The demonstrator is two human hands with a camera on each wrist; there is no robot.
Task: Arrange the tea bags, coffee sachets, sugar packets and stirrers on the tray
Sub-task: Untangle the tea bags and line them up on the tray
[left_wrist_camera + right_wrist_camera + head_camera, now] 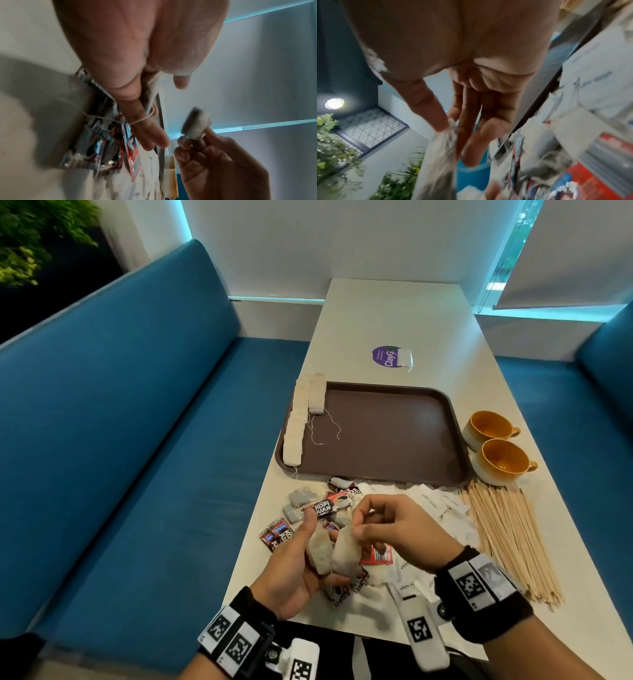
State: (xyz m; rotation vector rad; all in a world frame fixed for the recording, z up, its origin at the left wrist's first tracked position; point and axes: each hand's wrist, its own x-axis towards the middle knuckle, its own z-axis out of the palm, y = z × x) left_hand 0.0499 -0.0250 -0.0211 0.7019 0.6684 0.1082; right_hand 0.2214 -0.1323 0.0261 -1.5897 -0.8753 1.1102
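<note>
We see white table (394, 313), brown tray (387, 436) on it, tea bag rows (297, 426) along tray's left edge. Stirrers (507, 539), sugar packets (442, 508), coffee sachets (322, 508) on table near us. Left hand (294, 570) cradles tea bag (320, 553); right hand (400, 529) pinches second tea bag (346, 553).

Bare forearms, no sleeves. Left hand (294, 570) and right hand (394, 529) ungloved, no rings or watch seen. Each wrist has a wide black band: left band (239, 635), right band (486, 594). White panels on both bands carry black square fiducial markers, two on the left, one clear plus one faded on the right. A white camera pod (423, 631) with its own marker juts from the right band on a round black-and-white mount; a similar white pod (301, 659) hangs from the left.
</note>
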